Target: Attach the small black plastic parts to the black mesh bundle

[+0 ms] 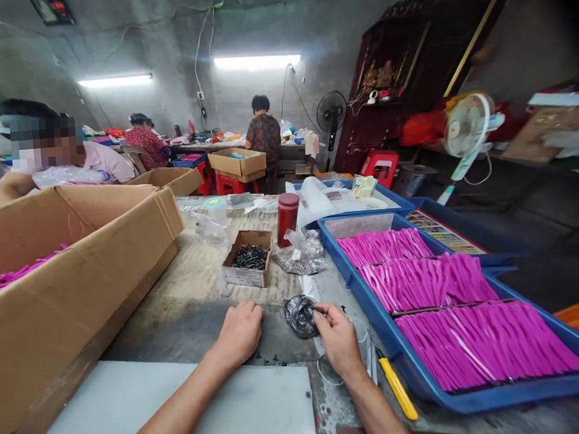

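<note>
My left hand [239,332] rests on the dark part of the worktable [178,326] with its fingers curled; what they hold, if anything, is hidden. The thumb and fingers of my right hand [335,334] pinch together at the right rim of a small round black dish [301,316]; whatever is between the fingertips is too small to name. Beyond the hands stands a small cardboard box [247,257] of dark small parts, beside a clear plastic bag [300,253] of small metal pieces. Tiny black pieces lie near the table edge.
A large cardboard box [75,294] stands at left. On the right, a blue tray [373,324] holds rows of magenta strips. A yellow-handled tool [398,389] lies beside it. A red canister [287,218] stands farther back. Several people sit beyond.
</note>
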`<move>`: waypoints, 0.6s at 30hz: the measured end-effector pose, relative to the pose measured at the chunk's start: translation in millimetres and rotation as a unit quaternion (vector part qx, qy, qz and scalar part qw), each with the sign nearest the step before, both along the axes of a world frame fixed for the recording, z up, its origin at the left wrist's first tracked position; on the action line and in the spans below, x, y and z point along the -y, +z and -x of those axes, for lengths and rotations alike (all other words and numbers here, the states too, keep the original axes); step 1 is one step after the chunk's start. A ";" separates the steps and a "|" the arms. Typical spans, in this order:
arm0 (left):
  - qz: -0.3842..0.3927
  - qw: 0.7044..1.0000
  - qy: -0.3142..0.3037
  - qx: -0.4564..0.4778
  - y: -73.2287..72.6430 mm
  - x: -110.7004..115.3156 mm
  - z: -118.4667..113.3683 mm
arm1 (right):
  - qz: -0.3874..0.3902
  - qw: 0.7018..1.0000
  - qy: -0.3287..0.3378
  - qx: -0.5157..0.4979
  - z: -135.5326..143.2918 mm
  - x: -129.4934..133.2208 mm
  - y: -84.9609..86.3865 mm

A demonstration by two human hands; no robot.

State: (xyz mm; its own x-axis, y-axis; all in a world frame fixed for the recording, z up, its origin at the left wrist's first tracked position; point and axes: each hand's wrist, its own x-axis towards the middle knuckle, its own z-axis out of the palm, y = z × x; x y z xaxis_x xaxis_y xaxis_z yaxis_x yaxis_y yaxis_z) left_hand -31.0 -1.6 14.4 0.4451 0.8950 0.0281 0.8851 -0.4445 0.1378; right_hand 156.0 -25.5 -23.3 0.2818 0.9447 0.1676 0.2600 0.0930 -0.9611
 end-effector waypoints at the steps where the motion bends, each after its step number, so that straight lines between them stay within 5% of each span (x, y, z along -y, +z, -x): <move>1: 0.004 1.000 -0.003 0.026 0.6 0.3 -0.6 | 0.002 1.000 0.003 0.017 -0.2 -0.4 0.1; 5: 0.059 0.978 -0.001 0.199 6.9 -0.2 -5.2 | 0.011 0.996 0.018 0.088 -1.6 -1.3 5.8; 9: 0.114 0.924 0.014 0.364 12.3 -2.0 -15.1 | 0.020 0.980 0.040 0.195 -1.3 -2.4 16.0; 18: 0.342 0.671 0.075 0.654 1.7 -7.8 -34.4 | 0.063 0.902 0.106 0.414 10.2 -14.1 18.7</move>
State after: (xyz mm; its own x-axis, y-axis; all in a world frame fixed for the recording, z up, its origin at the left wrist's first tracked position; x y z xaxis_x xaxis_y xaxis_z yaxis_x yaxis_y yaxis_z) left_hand 3.4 6.2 16.1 0.3441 0.9293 -0.1340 -0.1636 0.1998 0.9661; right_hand 145.8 -11.4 -4.6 -0.0795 0.9889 0.1253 0.8827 0.1283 -0.4520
